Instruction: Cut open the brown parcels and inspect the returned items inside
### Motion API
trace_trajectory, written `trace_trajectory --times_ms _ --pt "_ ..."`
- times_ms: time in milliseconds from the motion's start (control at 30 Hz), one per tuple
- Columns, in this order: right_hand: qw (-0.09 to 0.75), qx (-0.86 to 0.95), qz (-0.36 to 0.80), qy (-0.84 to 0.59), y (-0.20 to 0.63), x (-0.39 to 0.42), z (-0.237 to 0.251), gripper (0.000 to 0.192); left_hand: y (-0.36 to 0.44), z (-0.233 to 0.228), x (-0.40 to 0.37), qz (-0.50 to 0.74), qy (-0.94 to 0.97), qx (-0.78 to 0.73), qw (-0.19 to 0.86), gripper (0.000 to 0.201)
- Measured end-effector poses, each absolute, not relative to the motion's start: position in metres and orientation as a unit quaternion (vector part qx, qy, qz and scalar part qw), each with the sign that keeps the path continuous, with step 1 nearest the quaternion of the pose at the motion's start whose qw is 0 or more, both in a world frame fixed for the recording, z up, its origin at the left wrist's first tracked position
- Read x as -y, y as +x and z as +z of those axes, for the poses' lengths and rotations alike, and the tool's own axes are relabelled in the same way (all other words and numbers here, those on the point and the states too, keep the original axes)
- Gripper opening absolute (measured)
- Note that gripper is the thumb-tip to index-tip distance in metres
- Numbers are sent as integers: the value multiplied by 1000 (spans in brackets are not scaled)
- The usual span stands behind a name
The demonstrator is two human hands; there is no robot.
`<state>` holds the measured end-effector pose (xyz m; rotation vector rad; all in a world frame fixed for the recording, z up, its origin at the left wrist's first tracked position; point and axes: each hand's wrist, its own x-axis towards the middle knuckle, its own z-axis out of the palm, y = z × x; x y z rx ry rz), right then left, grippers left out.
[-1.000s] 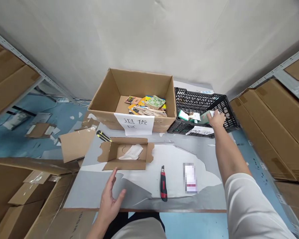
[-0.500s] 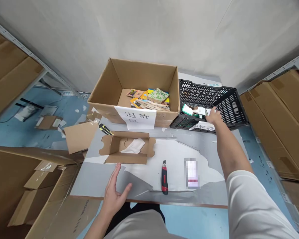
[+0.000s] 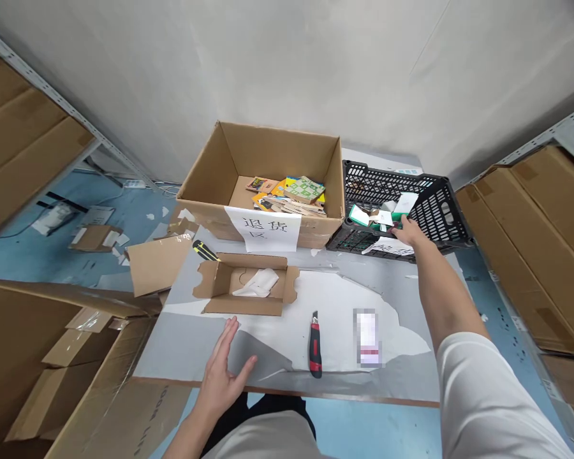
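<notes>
My right hand reaches over the front rim of a black plastic crate. Its fingertips touch the small green-and-white boxes lying inside. A white-and-green box leans tilted just above the fingers; whether the hand grips anything is hidden. My left hand rests flat on the grey table near its front edge, fingers spread, holding nothing. Just beyond it lies a small opened cardboard carton with white paper inside.
A large open cardboard box with colourful booklets and a paper label stands behind the carton. A red utility knife and a white item lie mid-table; a yellow-black knife lies at the left. Cardboard and shelving flank both sides.
My right hand has drawn back slightly toward the crate's front rim, and a white-and-green box now stands tilted above it. My left hand slid a little nearer the table's front edge.
</notes>
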<state>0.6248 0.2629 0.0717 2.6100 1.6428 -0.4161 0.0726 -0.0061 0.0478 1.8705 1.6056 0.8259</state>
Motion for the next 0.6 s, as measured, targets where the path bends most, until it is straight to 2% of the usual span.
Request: trace_trajectory --times_ms 233,300,500,600 --pt "28 -539 -115 834 628 -261 64 64 70 47 9 299 698 -592 269 72" --pt "6 -544 -87 834 624 -257 66 60 69 50 8 295 699 -594 265 71" --pt "-230 -574 61 784 542 -190 84 59 63 54 10 324 679 -609 251 72" --pt "-278 -609 43 741 475 -120 73 61 58 51 14 334 668 -616 250 72"
